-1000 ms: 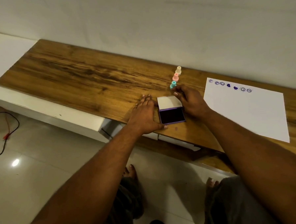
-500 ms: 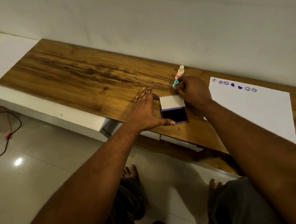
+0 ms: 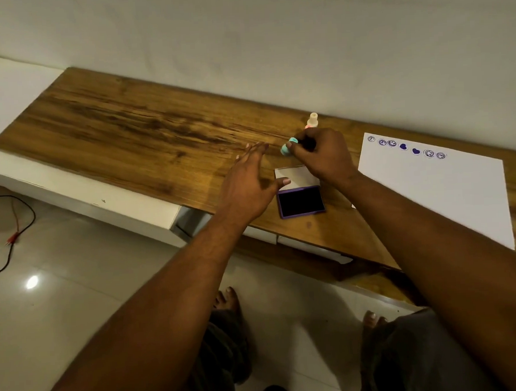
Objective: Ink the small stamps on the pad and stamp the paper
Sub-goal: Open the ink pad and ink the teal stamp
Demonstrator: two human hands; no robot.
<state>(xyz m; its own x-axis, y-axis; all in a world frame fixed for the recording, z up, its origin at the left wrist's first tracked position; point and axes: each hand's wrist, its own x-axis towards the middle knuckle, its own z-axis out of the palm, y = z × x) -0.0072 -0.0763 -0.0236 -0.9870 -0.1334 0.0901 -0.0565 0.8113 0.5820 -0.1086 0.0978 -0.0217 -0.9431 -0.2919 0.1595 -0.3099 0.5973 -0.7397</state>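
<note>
- Nearest to the viewer, the person's bare feet [image 3: 226, 300] stand on a glossy tiled floor [image 3: 77, 309]. Off to the left, cables [image 3: 12, 235] trail across it.
- Both forearms reach out over the near edge of the wooden tabletop [image 3: 127, 127].
- The ink pad [image 3: 301, 200] lies open near that front edge, its dark inked face up. Its pale lid [image 3: 293, 175] is folded back flat on the far side.
- The left hand [image 3: 244, 187] sits just left of the pad. Its fingers are straight and held close together, and its thumb is spread out with the tip at the lid's left edge. Whether the palm touches the wood, I cannot tell.
- The right hand [image 3: 323, 157] is above the far end of the lid, fingers curled. It pinches the teal stamp [image 3: 287, 148] between thumb and fingertips, and the stamp is tilted and off the table.
- The paper [image 3: 430, 204] lies flat to the right, well apart from the pad. A row of purple stamped marks [image 3: 403, 147] runs along its far edge.
- Just past the right hand, a cream stamp [image 3: 313, 119] stands upright, close to the wall [image 3: 242, 31].
</note>
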